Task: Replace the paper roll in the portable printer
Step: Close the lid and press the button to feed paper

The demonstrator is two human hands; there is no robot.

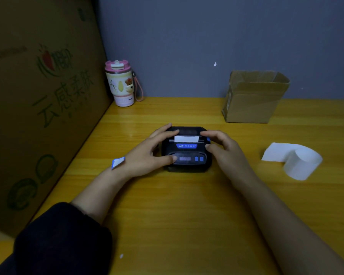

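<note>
Nearest on the yellow surface (167, 215) sits the printer (187, 153), black, in the middle, with both hands on it; the left hand (149, 153) is spread, not closed into a fist, its thumb lying on the front panel and its fingers over the far left edge of the lid; the right hand (224, 147) is also spread and curved over the right side, the fingertips on the lid, the thumb at the side near a blue part. A short paper tab (186, 138) stands out of the slot, so I judge that the lid is being pressed shut on a roll; to do this well, press evenly on both corners, keep the tab straight and free in the slot, and hold the body so it does not slide. To the right, well apart, a white roll (302, 164) lies on the surface with a loose tail; whether it is the old one I cannot tell. Farther back on the right stands a small box (252, 102), open at the top; its inside is hidden. At the far left stands a cup (120, 84) with its lid closed, the contents unseen, beside a big carton (44, 96).
</note>
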